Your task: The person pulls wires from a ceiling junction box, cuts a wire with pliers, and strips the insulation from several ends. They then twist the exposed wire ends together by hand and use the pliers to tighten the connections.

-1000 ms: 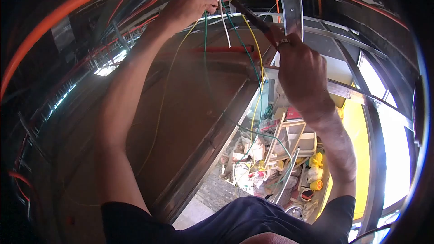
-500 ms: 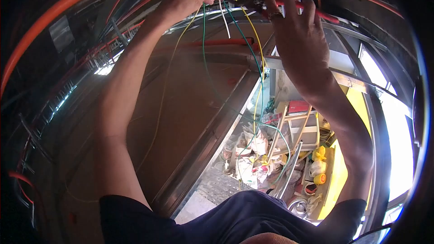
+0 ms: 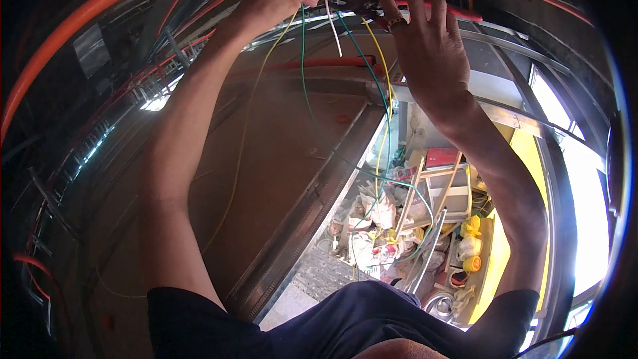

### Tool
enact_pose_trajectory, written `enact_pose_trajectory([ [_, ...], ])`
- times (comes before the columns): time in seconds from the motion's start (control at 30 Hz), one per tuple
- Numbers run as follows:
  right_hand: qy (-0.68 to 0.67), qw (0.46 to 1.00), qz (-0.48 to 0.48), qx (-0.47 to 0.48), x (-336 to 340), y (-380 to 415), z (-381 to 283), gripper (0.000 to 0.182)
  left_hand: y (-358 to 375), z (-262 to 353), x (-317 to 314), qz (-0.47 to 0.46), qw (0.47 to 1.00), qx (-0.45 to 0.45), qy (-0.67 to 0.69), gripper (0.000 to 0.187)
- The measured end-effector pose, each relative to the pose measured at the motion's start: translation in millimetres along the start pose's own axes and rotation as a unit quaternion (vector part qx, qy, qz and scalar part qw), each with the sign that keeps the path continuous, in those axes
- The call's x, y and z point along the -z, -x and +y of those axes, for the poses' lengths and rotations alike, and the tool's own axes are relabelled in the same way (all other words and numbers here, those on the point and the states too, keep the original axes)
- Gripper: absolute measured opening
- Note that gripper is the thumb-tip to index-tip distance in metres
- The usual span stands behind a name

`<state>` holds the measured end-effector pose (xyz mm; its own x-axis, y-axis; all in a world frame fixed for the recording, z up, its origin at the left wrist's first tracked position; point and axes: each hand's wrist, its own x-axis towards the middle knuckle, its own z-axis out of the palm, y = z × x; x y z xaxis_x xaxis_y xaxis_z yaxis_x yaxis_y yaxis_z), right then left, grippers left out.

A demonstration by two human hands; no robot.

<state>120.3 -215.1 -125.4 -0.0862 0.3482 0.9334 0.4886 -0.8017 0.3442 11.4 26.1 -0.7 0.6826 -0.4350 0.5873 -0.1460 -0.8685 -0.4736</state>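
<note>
At the top of the head view my left hand (image 3: 282, 1) is closed in a pinch on the thin wires, close to a bundle of coloured wire ends. A white wire (image 3: 332, 25) hangs just right of its fingertips. My right hand (image 3: 425, 40), with a ring on one finger, is wrapped round red-handled pliers (image 3: 465, 12), whose dark jaws point left toward the wires. Green wire (image 3: 304, 60) and yellow wire (image 3: 380, 50) hang down between my arms. Exactly which wire my left fingers pinch is hidden.
Thick orange conduit (image 3: 73, 23) curves across the upper left. Metal framing (image 3: 525, 46) runs along the upper right. A brown panel (image 3: 266, 139) lies below my arms. Further down are a wooden ladder (image 3: 407, 193), bags (image 3: 379, 206) and a yellow container (image 3: 472, 264).
My right hand and the pliers have moved left, bringing the jaws nearer the wires. The hanging green and yellow wires have shifted slightly. My left hand has hardly moved.
</note>
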Motion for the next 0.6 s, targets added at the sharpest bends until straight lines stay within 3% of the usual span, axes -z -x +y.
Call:
enact_pose_trajectory([
  [0.4,-0.008,0.999,0.038,0.001,-15.7,0.2,-4.6,0.068,3.0,2.1,1.0,-0.012,0.998,0.035,0.057,0.024],
  [0.6,-0.054,0.998,0.027,-0.026,-13.5,2.5,-5.4,0.071,-0.3,1.6,3.6,-0.007,1.000,0.008,-0.002,0.023],
])
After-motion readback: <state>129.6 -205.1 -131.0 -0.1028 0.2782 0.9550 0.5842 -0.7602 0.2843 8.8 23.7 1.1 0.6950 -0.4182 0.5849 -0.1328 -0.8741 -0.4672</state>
